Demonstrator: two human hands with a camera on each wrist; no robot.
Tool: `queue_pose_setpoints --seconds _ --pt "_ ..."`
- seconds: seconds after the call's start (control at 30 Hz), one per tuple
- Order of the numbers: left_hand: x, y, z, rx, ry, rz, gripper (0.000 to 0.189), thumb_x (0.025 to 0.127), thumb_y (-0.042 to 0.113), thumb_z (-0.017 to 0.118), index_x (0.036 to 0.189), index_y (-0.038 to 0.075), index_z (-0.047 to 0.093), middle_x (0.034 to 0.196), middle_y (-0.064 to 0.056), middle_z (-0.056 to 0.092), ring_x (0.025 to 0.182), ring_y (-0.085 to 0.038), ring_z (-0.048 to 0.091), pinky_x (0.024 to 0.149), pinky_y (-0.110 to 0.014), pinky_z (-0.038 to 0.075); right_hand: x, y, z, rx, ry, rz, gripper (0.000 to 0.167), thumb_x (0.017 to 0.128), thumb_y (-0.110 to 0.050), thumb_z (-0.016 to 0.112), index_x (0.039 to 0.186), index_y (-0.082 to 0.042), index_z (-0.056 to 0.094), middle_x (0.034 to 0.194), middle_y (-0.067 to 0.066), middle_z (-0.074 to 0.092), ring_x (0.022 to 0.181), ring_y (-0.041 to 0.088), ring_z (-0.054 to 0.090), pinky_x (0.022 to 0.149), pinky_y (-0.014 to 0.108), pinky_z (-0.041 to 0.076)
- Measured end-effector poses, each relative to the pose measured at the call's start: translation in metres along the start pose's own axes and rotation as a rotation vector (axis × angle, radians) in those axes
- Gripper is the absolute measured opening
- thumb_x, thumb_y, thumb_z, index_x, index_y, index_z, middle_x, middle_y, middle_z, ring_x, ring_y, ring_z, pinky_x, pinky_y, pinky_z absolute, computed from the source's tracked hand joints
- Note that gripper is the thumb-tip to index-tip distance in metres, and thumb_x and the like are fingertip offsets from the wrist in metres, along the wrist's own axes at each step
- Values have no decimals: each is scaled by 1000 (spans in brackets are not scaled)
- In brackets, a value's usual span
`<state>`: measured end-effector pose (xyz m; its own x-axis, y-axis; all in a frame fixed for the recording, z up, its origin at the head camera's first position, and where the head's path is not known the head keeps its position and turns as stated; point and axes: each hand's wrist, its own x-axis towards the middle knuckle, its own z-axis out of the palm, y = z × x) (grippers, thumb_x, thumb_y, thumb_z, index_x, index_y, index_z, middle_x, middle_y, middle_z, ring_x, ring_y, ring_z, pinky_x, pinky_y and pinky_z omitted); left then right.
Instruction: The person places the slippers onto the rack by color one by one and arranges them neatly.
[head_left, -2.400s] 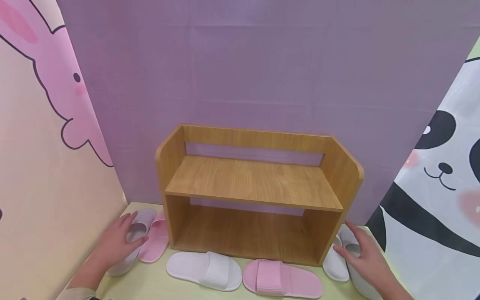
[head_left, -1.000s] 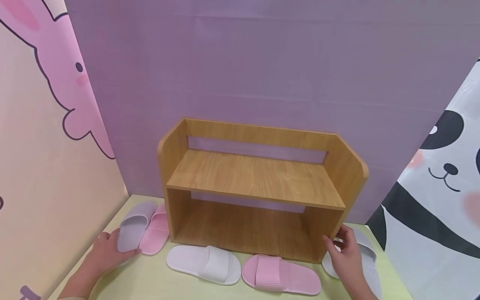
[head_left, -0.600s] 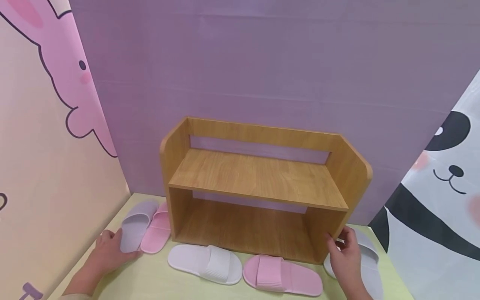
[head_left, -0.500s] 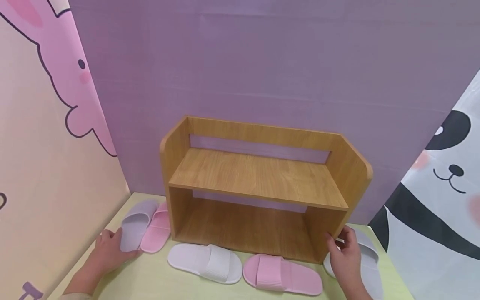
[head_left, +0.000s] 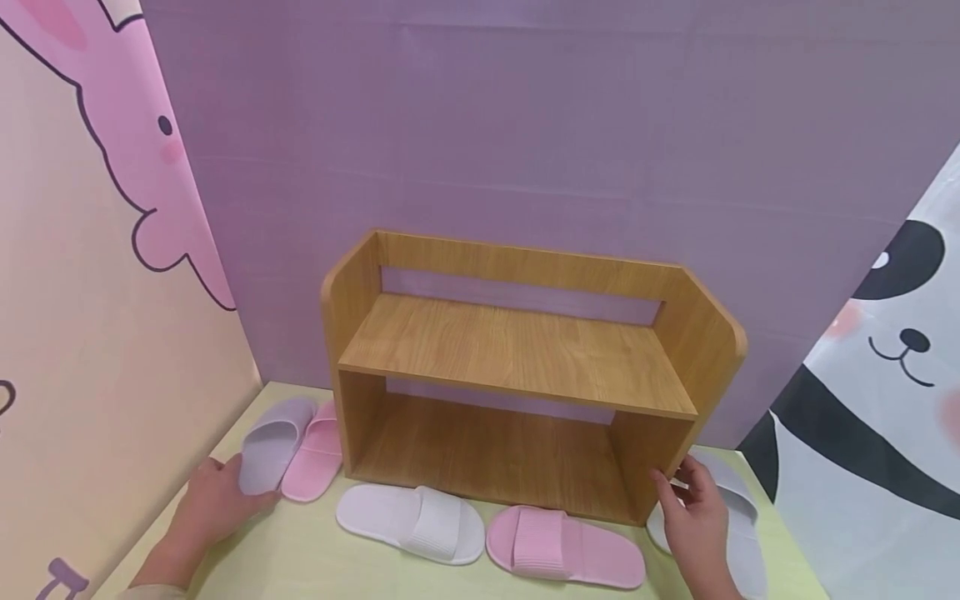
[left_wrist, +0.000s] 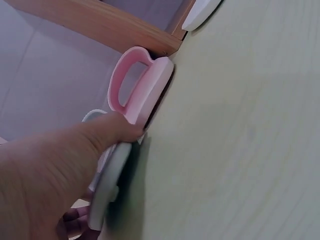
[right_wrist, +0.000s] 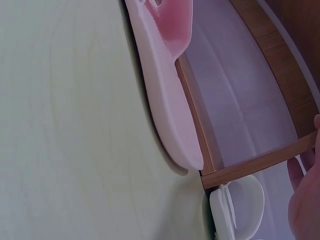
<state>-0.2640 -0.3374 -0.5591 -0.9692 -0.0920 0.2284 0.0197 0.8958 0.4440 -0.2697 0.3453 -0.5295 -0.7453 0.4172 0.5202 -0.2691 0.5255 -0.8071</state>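
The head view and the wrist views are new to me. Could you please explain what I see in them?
There is no machine here, only a person's bare left hand and right hand. The head view comes from a camera on the person's head, looking forward and down; each wrist view comes from a camera on that wrist, watching that hand's work.

On the pale tabletop stands a wooden shelf. A white slipper and a pink slipper lie in front of it. A greyish slipper and a second pink slipper are to its left; a second white slipper and a second greyish slipper are to its right.

The left hand grips the first greyish slipper by its near end. The right hand holds the wooden shelf by its right side.
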Motion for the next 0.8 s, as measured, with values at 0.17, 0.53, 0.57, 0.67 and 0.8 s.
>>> queue_pose_setpoints --seconds 0.17,0.53,0.57,0.67,0.8 --pt "-1 5 -3 -15 35 -32 94 85 58 88 136 -16 59 110 -32 54 102 -44 55 70 -48 49 -2 -3 -3 -31 -21 -3 45 100 2 78 143 -3 68 128 8 72 105 -9 60 86 4 48" --pt "-1 18 -5 -58 174 -41 99 83 41 89 151 -17 47 130 -41 45 114 -57 52 83 -69 53 -3 -4 -2 -43 -18 -1 44 101 2 76 144 -3 67 127 9 72 104 -9 60 86 4 48" --pt "0 19 -5 -64 190 -38 98 82 39 89 151 -16 47 130 -41 45 114 -57 51 84 -69 52 -3 -4 -2 -40 -17 -3 44 101 2 76 144 -3 67 126 8 72 104 -8 61 86 4 48" --pt "1 22 -5 -78 237 -36 96 80 35 91 151 -13 47 131 -39 44 114 -54 48 82 -66 50 -3 -4 -2 -32 -16 -8 44 101 3 76 144 -3 67 124 4 72 103 -7 61 85 4 48" --pt "2 26 -7 -92 269 -46 97 78 33 92 153 -8 47 131 -36 43 114 -52 47 78 -63 49 -3 -3 -2 -32 -13 -13 44 101 3 76 143 -3 68 121 -5 72 102 -7 61 85 5 48"
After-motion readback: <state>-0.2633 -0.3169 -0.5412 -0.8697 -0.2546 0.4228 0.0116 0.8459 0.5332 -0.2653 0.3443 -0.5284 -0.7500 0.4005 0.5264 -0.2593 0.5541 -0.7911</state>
